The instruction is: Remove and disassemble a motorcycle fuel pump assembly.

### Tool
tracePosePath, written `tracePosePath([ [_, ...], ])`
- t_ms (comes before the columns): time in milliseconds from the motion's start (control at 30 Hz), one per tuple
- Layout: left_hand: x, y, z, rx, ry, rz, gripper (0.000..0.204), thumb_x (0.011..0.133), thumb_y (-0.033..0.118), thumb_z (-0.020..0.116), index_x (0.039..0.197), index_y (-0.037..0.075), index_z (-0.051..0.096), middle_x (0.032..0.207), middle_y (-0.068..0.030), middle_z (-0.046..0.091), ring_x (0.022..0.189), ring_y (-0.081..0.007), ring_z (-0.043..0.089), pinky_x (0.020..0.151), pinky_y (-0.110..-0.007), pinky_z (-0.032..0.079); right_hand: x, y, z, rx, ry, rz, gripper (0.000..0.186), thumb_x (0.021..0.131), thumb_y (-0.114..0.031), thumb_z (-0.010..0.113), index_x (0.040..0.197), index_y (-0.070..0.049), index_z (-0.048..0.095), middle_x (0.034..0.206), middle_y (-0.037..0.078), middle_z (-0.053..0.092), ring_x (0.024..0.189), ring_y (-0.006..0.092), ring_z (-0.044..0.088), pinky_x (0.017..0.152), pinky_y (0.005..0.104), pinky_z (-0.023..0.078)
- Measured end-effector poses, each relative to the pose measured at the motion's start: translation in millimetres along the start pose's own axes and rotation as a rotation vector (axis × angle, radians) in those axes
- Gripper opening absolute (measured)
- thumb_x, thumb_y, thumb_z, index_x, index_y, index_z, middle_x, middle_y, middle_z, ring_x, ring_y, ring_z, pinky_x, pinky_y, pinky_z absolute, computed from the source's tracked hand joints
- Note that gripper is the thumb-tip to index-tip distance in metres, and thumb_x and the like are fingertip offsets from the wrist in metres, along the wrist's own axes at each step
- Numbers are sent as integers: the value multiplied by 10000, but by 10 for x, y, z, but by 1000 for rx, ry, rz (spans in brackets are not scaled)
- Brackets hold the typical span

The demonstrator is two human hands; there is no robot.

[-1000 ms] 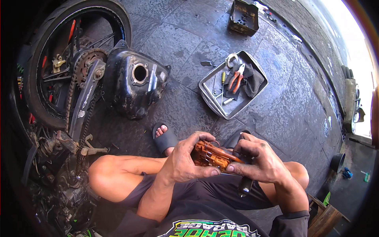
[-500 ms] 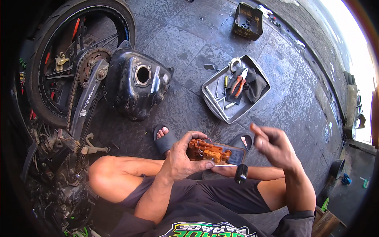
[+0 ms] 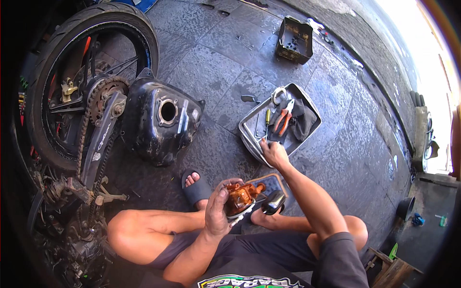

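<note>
My left hand (image 3: 220,206) grips an amber-brown fuel pump assembly (image 3: 238,198), tilted above my lap. A glossy black float-like cylinder (image 3: 273,202) shows at its right side. Behind it is a flat grey rectangular piece with brown edges (image 3: 272,184); whether it is joined to the pump I cannot tell. My right hand (image 3: 275,153) reaches to the near side of a grey tray (image 3: 314,126), its fingers curled at the tip of a yellow-handled screwdriver (image 3: 267,116). What they hold, if anything, is hidden. Orange-handled pliers (image 3: 283,120) lie farther inside, on dark cloth (image 3: 304,122).
A black fuel tank (image 3: 151,129) with a round hole rests on the tiled floor at left. Beyond it stand a motorcycle wheel (image 3: 149,55) and a chain (image 3: 84,132). An open dirty box (image 3: 307,56) sits past the tray. My sandalled foot (image 3: 194,185) is below the tank.
My right hand has gone from beside the pump out to the tray's near side. My left hand has turned the pump and its float. The whole view has shifted slightly.
</note>
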State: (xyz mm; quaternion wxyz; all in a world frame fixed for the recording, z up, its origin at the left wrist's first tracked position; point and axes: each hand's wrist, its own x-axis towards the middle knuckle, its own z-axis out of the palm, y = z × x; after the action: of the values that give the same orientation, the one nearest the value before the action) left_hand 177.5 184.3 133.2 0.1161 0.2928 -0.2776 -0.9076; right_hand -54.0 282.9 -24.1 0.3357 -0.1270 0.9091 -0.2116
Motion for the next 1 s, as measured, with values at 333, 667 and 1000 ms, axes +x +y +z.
tracePosePath([
  [333, 126, -155, 1, 91, 169, 31, 473, 1035, 344, 433, 1297, -48, 478, 1209, -168, 600, 1117, -268, 654, 975, -375, 546, 1155, 462, -886, -469, 558, 2, 420, 869, -267, 698, 1199, -25, 605, 1207, 254, 615, 1094, 414, 617, 915, 511, 519],
  [667, 542, -34, 55, -77, 177, -75, 552, 921, 275, 646, 1336, -44, 469, 1196, -119, 599, 1122, -180, 607, 1018, -315, 474, 778, 190, -438, -592, 85, -872, 94, 810, -144, 625, 895, -106, 619, 938, 108, 579, 908, 309, 604, 767, 417, 482],
  [1000, 404, 10, 12, -4, 11, 36, 586, 828, 260, 750, 1278, -13, 493, 1241, -128, 581, 1151, -188, 599, 1029, -326, 474, 753, 175, -354, -473, -4, -1115, 210, 849, -110, 581, 1054, -111, 627, 1178, 113, 627, 990, 290, 600, 909, 387, 506],
])
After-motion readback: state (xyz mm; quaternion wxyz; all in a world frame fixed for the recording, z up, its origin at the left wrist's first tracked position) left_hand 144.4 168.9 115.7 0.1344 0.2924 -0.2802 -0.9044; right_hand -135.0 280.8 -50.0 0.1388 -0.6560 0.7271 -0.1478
